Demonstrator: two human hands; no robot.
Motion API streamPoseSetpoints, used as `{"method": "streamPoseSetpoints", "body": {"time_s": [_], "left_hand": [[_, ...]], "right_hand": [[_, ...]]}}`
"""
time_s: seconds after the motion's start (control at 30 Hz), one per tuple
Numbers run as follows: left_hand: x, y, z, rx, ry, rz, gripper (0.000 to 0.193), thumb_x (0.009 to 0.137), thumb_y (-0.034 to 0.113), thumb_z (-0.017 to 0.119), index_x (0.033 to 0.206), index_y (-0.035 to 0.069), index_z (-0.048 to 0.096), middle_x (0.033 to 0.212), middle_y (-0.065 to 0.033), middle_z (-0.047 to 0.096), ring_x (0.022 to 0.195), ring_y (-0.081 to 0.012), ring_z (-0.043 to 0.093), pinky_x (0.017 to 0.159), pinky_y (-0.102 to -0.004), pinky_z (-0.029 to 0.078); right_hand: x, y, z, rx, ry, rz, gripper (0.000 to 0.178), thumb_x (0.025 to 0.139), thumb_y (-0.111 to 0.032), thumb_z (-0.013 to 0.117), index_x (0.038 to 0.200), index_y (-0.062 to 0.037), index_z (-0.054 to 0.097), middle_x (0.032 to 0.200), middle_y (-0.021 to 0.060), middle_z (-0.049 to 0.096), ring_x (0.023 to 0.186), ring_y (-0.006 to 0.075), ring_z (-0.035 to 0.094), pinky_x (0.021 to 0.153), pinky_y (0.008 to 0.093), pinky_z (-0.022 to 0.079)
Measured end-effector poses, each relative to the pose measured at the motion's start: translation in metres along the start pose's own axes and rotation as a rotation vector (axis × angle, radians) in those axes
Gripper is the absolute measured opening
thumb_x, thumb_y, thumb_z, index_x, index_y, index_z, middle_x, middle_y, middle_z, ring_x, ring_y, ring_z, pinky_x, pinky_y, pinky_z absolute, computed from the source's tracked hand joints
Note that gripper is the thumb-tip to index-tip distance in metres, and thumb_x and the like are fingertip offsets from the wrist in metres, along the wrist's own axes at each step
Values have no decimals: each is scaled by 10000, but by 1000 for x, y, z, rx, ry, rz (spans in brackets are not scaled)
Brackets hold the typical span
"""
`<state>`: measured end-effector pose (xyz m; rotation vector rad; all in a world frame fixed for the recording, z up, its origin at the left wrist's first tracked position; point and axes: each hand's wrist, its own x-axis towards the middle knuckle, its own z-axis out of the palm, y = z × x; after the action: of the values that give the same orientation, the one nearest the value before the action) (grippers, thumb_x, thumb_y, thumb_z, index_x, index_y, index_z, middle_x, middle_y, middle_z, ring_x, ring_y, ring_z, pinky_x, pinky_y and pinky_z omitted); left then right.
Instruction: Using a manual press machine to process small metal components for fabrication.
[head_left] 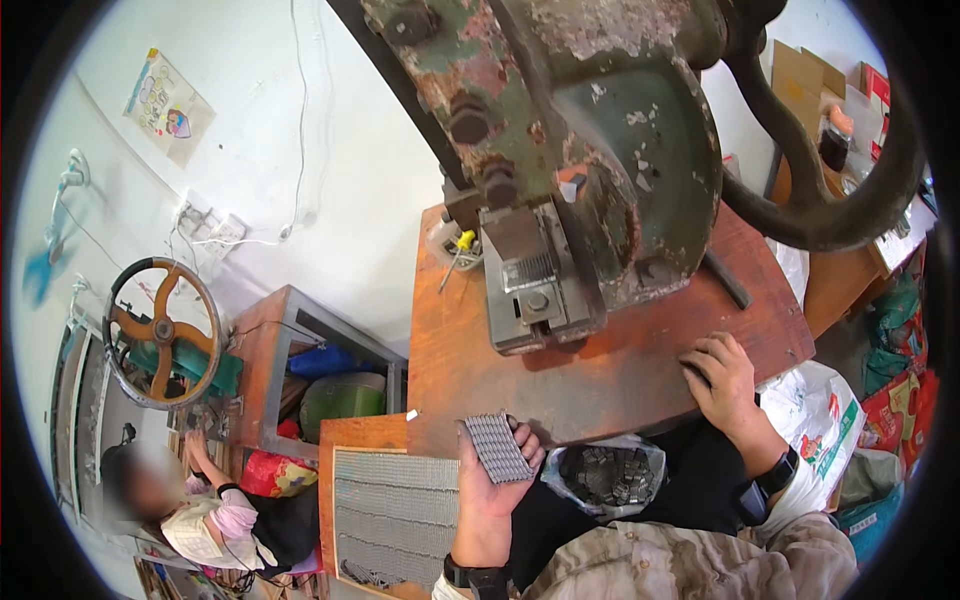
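Note:
My left hand [495, 480] is closed around a grey ribbed metal block [498, 448], which looks built of rows of small pieces. It is held palm up beside the front edge of a reddish wooden table [620, 390]. On the table's right part rests my right hand [722, 385], holding nothing, its fingers slightly bent and apart. Ahead of both hands stands a worn green press [640, 170]; in its metal fixture [538, 290] sits a small ribbed grey piece [528, 272]. A plastic bag [610, 478] full of small metal pieces lies between my legs.
A tray [395, 515] with rows of grey metal pieces is at lower left. The press's large handwheel [830, 225] curves over the right side. A yellow-handled screwdriver [460, 248] lies behind the fixture. Further left, another person [215, 520] works at a wheeled machine [163, 330].

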<state>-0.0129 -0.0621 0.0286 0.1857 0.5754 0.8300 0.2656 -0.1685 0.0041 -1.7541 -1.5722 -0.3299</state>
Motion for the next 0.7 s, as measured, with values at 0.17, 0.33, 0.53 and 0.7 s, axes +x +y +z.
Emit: {"method": "streamPoseSetpoints", "body": {"time_s": [0.17, 0.33, 0.53, 0.7], "left_hand": [[-14, -16, -25, -59, -56, -57, 616, 857, 630, 368, 887, 29, 501, 721, -58, 392, 646, -188, 355, 577, -304, 320], [-14, -44, -67, 291, 28, -245, 554, 939, 519, 329, 966, 4, 533, 802, -93, 526, 705, -216, 494, 662, -343, 419], [21, -87, -193, 1267, 496, -187, 506, 913, 399, 506, 1171, -34, 536, 1062, -163, 607, 941, -252, 583, 842, -357, 451], [-77, -16, -219, 1570, 762, 534, 363, 851, 259, 591, 1073, -29, 597, 1003, -199, 631, 961, -330, 591, 855, -384, 443]], "right_hand": [[0, 4, 2, -7, -11, -26, 174, 689, -84, 663, 856, -47, 637, 923, 91, 593, 923, 305, 544, 752, 392, 451], [-2, 4, 5, -14, -16, -20, 158, 706, -83, 655, 859, -48, 637, 938, 92, 594, 940, 304, 541, 772, 391, 448], [1, -11, 15, -16, -20, -43, 166, 722, -53, 643, 888, -35, 635, 969, 109, 595, 966, 309, 544, 837, 391, 440], [-22, 27, 3, -46, -59, -54, 159, 771, 7, 596, 927, -5, 621, 1015, 149, 570, 1011, 308, 528, 904, 372, 403]]}}
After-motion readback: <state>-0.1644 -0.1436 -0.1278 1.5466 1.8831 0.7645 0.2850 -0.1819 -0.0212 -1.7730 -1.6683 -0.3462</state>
